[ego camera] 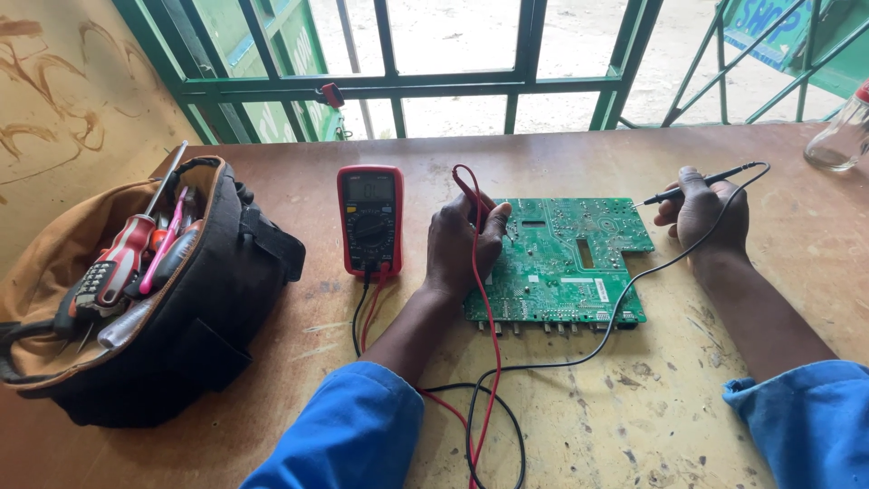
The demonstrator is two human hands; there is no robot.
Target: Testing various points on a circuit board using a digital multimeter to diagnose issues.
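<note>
Between both hands (pixel 463 246) (pixel 704 214), green circuit board (pixel 566 263).

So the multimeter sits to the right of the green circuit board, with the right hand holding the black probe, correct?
Not quite. The head view shows the multimeter to the left of the green circuit board, between it and the tool bag. The rest holds: the right hand holds the black probe at the board's right edge.

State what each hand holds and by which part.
The right hand grips the black probe around its handle, tip pointing left. The left hand holds the red lead against the green circuit board's left edge.
</note>
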